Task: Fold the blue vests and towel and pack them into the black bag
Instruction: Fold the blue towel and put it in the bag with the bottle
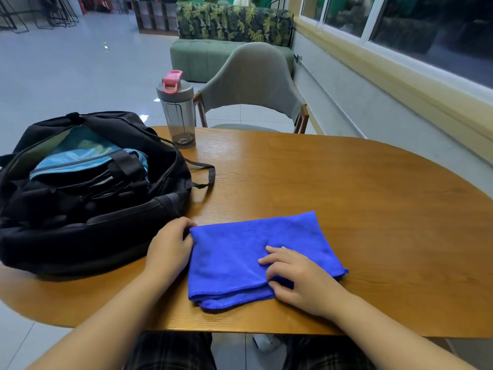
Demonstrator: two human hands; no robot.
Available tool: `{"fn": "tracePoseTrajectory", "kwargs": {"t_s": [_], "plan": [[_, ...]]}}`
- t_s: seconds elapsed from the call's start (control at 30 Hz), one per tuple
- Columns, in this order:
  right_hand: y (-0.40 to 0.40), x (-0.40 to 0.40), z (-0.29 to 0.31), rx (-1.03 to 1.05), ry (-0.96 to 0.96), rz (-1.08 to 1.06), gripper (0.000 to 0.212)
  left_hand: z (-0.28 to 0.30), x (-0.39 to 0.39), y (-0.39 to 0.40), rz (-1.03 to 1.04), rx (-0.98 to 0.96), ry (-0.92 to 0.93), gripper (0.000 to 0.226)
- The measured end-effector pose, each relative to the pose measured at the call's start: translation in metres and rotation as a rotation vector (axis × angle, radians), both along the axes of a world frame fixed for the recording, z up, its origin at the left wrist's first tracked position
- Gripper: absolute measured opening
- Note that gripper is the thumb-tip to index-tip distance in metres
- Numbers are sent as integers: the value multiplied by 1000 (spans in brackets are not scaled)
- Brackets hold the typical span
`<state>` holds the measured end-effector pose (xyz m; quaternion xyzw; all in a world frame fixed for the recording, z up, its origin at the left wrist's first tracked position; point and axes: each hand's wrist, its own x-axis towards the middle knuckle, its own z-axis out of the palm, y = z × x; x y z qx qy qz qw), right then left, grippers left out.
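A bright blue towel lies folded on the wooden table near its front edge. My left hand pinches the towel's far left corner, right beside the bag. My right hand rests on the towel's right half, fingers spread on top and thumb tucked at the front folded edge. The black bag stands open at the left of the table. Light blue mesh fabric, the vests, shows inside its opening under a black strap.
A clear bottle with a grey lid and pink cap stands at the table's far edge behind the bag. A grey chair faces me across the table. A loose bag strap lies on the tabletop. A wall with windows runs along the right.
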<state>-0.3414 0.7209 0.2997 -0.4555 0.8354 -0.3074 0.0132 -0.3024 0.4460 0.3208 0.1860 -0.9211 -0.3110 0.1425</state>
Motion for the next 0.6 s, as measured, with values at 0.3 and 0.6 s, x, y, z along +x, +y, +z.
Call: {"fn": "tracePoseTrajectory", "kwargs": {"t_s": [0.3,0.6], "plan": [[6,1,9,25,-105,24,12,0,-4,-1,75,132,38,18],[-14,-7,23,4,-32,-120,27,20,-9,7,29,164,-236,46]]}}
